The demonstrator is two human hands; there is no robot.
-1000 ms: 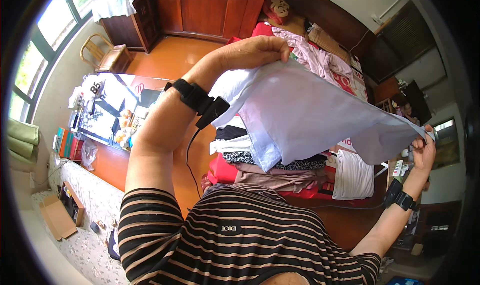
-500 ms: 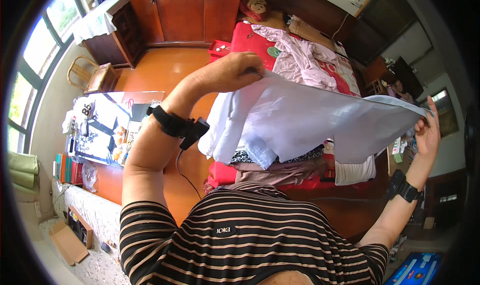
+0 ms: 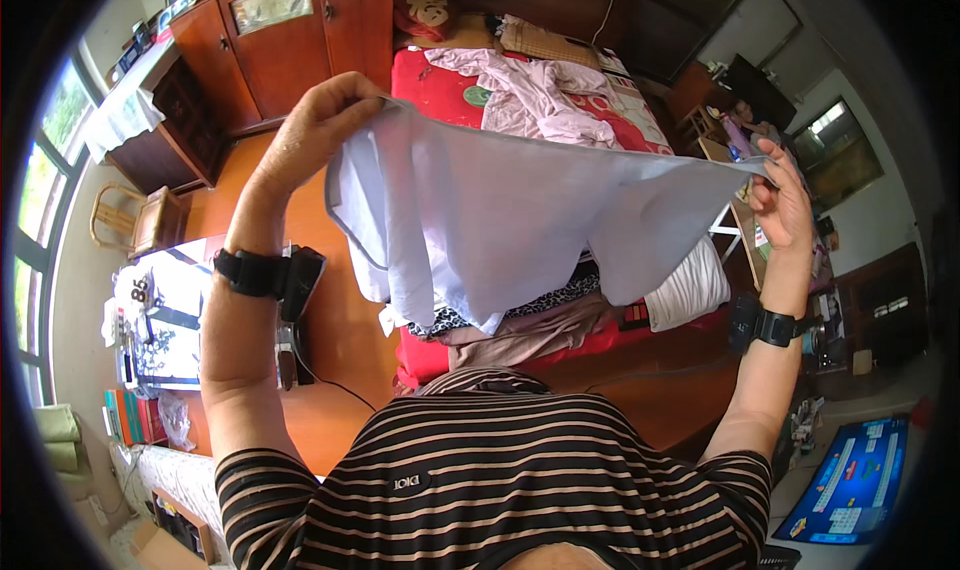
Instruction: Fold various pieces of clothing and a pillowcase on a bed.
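a: left hand (image 3: 325,128) moved outward since the earlier frame, pale blue cloth (image 3: 520,195) now spread wider. grips?
b: left pinches one end of the top edge, right hand (image 3: 785,208) pinches the other, some fingers loose.
a: cloth where?
b: hanging between and below both grips, in front of the clothes pile (image 3: 535,332); red bed (image 3: 437,92) past the grips.
a: handling?
b: looks light, thin, floppy, maybe slippery, not fragile. best held at both top-edge ends.
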